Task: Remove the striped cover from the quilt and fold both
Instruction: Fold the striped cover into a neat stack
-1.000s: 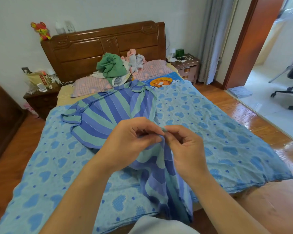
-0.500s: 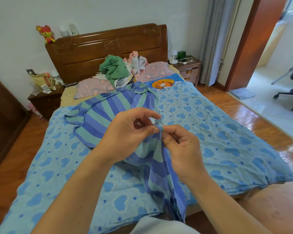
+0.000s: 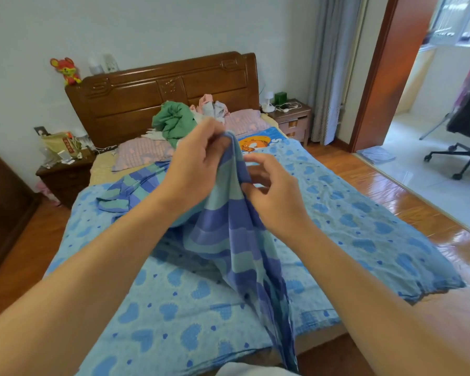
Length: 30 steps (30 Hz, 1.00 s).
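Blue-and-teal striped cloth cover: lifted at one edge above bed centre, rest trailing back toward headboard and hanging down over near bed edge. Left hand: fingers curled, clamped on top edge of cover, raised. Right hand: just beside left, fingers bent against cover's right fold; firm pinch or mere touch, cannot tell. Light-blue quilt with darker blue heart print: spread flat over bed, under cover. Carved brown wooden headboard at far end. Pile of green and pink clothes on pillows. Wooden nightstand w/ small white lamp far right. Black office chair beyond doorway.
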Each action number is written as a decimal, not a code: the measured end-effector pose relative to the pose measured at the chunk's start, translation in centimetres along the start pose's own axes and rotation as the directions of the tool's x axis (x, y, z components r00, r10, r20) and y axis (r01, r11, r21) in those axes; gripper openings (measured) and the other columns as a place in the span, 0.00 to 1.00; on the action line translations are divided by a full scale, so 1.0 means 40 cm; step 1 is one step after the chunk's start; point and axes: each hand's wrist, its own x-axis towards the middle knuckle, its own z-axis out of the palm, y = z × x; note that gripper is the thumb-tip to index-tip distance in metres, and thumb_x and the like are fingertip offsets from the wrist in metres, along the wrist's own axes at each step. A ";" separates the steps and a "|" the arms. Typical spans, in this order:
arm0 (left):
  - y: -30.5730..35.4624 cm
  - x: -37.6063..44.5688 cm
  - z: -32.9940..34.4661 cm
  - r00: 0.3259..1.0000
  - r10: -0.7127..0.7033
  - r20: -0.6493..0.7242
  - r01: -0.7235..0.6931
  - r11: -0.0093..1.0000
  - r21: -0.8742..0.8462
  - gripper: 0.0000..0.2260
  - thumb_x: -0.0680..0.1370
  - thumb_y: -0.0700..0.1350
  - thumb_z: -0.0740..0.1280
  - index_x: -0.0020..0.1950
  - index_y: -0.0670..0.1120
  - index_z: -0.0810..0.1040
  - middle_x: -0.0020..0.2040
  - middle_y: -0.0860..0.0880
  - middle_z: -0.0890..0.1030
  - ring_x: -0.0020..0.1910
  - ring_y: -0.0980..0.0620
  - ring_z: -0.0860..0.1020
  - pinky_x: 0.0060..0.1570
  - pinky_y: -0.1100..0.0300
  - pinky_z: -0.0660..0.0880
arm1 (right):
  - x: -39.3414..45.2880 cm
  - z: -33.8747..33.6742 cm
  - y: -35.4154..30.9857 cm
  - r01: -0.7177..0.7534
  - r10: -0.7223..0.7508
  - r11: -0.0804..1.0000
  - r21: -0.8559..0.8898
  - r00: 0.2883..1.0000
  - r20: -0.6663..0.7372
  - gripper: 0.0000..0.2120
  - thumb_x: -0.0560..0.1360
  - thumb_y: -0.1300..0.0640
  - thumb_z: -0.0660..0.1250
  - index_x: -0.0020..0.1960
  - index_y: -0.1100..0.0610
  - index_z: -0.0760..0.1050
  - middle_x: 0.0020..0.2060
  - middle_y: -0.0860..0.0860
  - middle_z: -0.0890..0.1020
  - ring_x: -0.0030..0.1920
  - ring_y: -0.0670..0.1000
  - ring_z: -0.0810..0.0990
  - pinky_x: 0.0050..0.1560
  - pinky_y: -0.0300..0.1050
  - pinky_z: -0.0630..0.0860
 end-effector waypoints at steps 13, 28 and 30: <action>0.055 0.315 -0.097 0.996 0.041 -0.081 -0.033 0.995 0.090 0.06 0.82 0.44 0.62 0.45 0.49 0.71 0.36 0.57 0.72 0.32 0.63 0.69 0.33 0.71 0.65 | -0.055 -0.050 0.112 0.006 -0.028 0.794 -0.608 0.999 -0.026 0.17 0.78 0.39 0.57 0.52 0.51 0.75 0.52 0.44 0.72 0.41 0.55 0.79 0.38 0.52 0.76; 0.088 0.490 -0.129 0.951 -0.131 -0.280 0.161 0.983 0.088 0.13 0.82 0.43 0.59 0.38 0.52 0.65 0.37 0.55 0.70 0.34 0.58 0.66 0.32 0.75 0.66 | -0.075 0.116 0.182 -0.221 0.021 0.637 -0.739 0.963 -0.270 0.36 0.70 0.34 0.69 0.68 0.56 0.68 0.68 0.54 0.65 0.66 0.57 0.70 0.59 0.53 0.78; 0.092 0.503 -0.124 0.947 -0.146 -0.287 0.178 0.980 0.089 0.11 0.82 0.42 0.58 0.40 0.50 0.66 0.38 0.54 0.70 0.34 0.57 0.66 0.30 0.70 0.67 | -0.038 0.131 0.160 -0.240 -0.019 0.621 -0.746 0.947 -0.321 0.35 0.70 0.34 0.69 0.67 0.56 0.68 0.68 0.54 0.65 0.64 0.57 0.70 0.58 0.52 0.78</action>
